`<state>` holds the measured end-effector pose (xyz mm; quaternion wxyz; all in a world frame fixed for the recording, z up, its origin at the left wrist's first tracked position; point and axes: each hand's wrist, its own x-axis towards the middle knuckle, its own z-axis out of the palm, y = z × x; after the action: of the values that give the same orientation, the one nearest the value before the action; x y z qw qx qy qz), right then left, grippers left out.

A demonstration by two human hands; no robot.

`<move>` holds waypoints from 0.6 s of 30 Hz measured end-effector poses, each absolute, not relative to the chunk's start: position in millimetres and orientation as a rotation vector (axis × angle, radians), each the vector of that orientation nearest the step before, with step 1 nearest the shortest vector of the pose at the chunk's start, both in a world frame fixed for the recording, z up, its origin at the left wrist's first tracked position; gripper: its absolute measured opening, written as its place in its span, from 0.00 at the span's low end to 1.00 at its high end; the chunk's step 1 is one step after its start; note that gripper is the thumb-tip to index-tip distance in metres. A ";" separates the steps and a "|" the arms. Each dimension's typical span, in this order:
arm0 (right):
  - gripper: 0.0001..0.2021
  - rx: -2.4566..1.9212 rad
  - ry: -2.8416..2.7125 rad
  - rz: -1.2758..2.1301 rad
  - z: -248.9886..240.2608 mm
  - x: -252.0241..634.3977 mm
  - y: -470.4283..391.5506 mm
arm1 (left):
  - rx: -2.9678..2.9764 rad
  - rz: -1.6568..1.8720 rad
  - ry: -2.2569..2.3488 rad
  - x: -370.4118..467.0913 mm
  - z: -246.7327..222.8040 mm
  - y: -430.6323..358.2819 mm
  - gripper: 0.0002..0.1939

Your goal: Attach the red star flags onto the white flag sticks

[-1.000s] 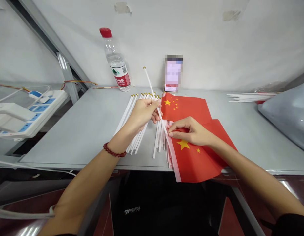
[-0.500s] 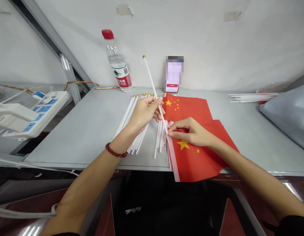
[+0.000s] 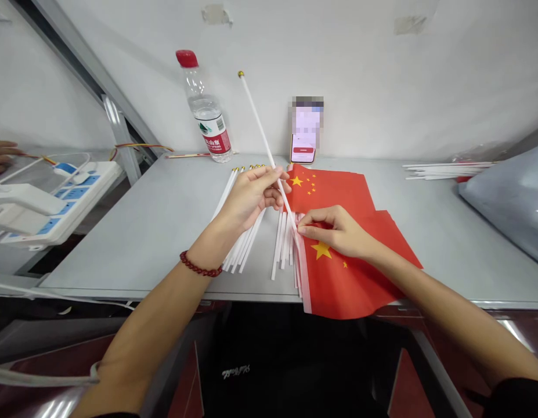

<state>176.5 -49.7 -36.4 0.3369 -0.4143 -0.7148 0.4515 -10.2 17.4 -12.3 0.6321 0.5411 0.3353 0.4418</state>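
My left hand (image 3: 257, 194) pinches a white stick (image 3: 256, 119) with a gold tip, which leans up and to the left. The stick's lower end meets the top of the white edge sleeve of a red flag (image 3: 351, 290) with yellow stars. At that corner my right hand (image 3: 334, 229) holds the flag between thumb and forefinger. Behind it another red flag (image 3: 338, 191) lies on the table, with more white sticks (image 3: 282, 249) at its left. Loose gold-tipped sticks (image 3: 245, 249) lie partly hidden under my left hand and forearm.
Against the wall stand a water bottle (image 3: 210, 125) and a phone (image 3: 304, 133). A power strip (image 3: 72, 200) is at left, beside a person's hand (image 3: 1, 155). At right, sticks (image 3: 447, 170) lie near a grey bag (image 3: 512, 191) on the table (image 3: 112, 249).
The stick and my left hand have shifted slightly left, with the gold tip higher. My right hand still pinches the flag corner. Another person's fingers show more at the far left.
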 end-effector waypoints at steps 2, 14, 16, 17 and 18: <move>0.08 -1.093 -1.836 1.115 -35.6 176.8 -48.9 | 1.217 1.065 0.756 -11.1 -12.2 18.1 0.09; 0.08 -1.166 -1.752 0.992 -38.1 175.0 -47.4 | 1.480 0.574 0.855 -9.8 -16.1 13.9 0.09; 0.09 -1.161 -1.761 1.110 -37.5 177.3 -46.7 | 1.467 0.595 0.856 -8.3 -16.7 13.7 0.12; 0.10 -1.139 -1.771 1.183 -36.7 178.3 -46.4 | 1.426 0.671 0.865 -7.7 -16.8 14.4 0.15; 0.10 -1.106 -1.787 1.255 -35.8 179.2 -46.3 | 1.374 0.775 0.878 -7.5 -16.8 15.9 0.20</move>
<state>179.2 -46.3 -35.8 0.3400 -0.4249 -0.6865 0.4823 -7.5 15.9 -16.8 0.6193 0.5975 0.3819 0.3371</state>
